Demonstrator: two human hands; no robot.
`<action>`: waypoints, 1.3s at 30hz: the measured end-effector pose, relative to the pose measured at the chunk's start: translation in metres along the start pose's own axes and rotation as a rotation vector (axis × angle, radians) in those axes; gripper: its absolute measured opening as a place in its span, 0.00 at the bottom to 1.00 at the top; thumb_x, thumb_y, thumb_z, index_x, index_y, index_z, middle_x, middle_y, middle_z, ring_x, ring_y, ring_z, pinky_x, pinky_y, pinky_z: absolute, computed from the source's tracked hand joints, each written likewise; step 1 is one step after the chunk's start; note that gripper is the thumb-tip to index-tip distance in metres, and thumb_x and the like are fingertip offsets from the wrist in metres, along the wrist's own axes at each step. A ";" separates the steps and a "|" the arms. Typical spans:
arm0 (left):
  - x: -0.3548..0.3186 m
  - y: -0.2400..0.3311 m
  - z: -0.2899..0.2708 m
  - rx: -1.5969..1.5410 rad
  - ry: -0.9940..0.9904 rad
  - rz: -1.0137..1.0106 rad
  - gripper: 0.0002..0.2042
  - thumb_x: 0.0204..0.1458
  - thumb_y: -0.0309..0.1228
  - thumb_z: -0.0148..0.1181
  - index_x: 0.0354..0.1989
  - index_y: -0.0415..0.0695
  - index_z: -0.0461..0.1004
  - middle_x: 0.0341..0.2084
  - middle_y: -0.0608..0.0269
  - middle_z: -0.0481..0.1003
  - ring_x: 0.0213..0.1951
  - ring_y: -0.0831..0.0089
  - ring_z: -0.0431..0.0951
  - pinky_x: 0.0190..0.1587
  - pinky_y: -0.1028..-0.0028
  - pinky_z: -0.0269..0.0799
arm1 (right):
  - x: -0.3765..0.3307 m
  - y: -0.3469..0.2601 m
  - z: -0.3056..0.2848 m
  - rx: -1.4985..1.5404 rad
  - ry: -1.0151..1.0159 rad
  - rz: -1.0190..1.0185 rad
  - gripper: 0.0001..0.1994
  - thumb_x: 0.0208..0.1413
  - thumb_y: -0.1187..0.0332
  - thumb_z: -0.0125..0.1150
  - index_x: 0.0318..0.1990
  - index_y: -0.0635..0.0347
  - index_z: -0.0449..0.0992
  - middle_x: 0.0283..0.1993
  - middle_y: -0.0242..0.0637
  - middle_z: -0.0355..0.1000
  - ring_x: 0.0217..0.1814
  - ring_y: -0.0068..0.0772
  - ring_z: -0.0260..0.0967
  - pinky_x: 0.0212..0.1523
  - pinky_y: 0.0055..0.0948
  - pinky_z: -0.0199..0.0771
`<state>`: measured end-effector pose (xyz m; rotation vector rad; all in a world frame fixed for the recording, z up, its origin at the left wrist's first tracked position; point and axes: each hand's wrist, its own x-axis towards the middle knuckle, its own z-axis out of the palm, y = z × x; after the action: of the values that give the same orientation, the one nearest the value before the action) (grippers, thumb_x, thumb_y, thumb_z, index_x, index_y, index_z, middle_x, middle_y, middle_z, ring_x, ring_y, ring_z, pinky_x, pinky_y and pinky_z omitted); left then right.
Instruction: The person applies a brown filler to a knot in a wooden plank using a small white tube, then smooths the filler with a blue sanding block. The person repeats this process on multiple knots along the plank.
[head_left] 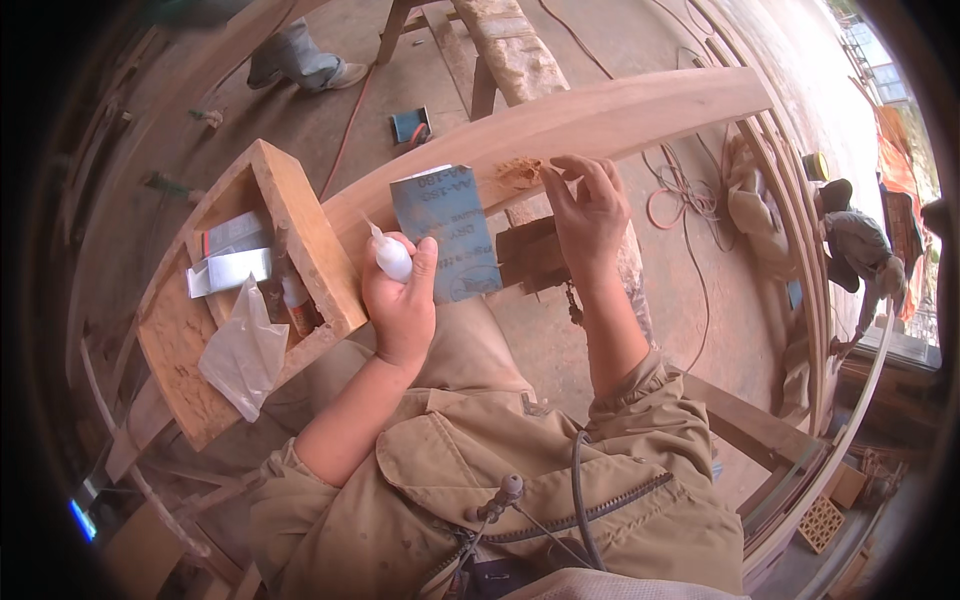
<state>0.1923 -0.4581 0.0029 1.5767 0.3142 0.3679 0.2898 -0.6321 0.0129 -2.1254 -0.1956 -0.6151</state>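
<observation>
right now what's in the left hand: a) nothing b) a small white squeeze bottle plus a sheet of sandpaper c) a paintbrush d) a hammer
b: the left hand grips a small white squeeze bottle with a blue-grey sandpaper sheet held alongside it, while the right hand has its fingertips at a patch of sawdust-coloured filler on the curved wooden beam.

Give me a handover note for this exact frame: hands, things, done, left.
Left hand: grips a small white glue bottle, nozzle up-left, and a folded sheet of sandpaper.
Right hand: open, fingertips at a patch of sawdust filler on the curved wooden beam.
Wooden box to the left holds tape, a bottle and a plastic bag.
Done: filler sits in the spot on the beam.
Left: the patch looks rough, not yet sanded; sandpaper not yet on the wood.
</observation>
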 end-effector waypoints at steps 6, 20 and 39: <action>0.000 -0.002 0.000 -0.015 -0.009 0.009 0.11 0.57 0.30 0.60 0.30 0.43 0.62 0.27 0.72 0.63 0.28 0.82 0.62 0.32 0.79 0.63 | -0.039 0.007 0.004 -0.310 -0.227 -0.106 0.24 0.57 0.62 0.58 0.62 0.50 0.66 0.28 0.38 0.66 0.27 0.37 0.68 0.27 0.35 0.69; 0.001 0.009 0.009 -0.102 -0.068 0.002 0.10 0.56 0.27 0.60 0.29 0.43 0.63 0.25 0.73 0.64 0.27 0.83 0.64 0.30 0.80 0.63 | -0.033 -0.040 -0.014 1.034 -0.637 0.675 0.30 0.58 0.60 0.60 0.65 0.63 0.60 0.54 0.36 0.70 0.54 0.25 0.66 0.51 0.27 0.68; 0.003 -0.004 0.001 -0.043 -0.188 -0.042 0.08 0.57 0.27 0.58 0.31 0.44 0.63 0.32 0.64 0.73 0.32 0.79 0.73 0.33 0.78 0.67 | 0.002 -0.004 -0.008 -0.180 -0.137 -0.351 0.09 0.49 0.78 0.57 0.39 0.62 0.71 0.48 0.43 0.75 0.53 0.44 0.72 0.55 0.39 0.69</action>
<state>0.1954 -0.4573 -0.0012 1.5470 0.1932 0.1907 0.2874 -0.6367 0.0209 -2.3293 -0.6197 -0.7107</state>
